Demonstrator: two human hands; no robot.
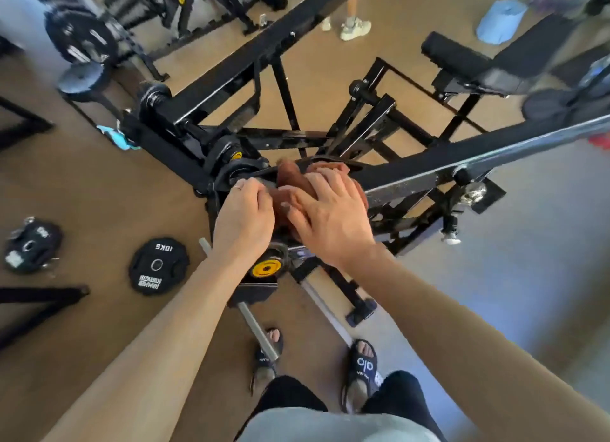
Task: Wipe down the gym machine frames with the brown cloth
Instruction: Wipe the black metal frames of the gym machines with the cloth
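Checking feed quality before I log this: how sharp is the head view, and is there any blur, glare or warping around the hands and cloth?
Head view: centre fairly sharp, both the left hand and right hand on the brown cloth are readable; edges smear, weight plates top left are blurred; wide-angle warping splays the machine frame; light glare streaks its top edge.

Cloth (290,177) on the machine frame (429,167) under both hands, apparently bunched; weight plate (159,266) on floor, left.
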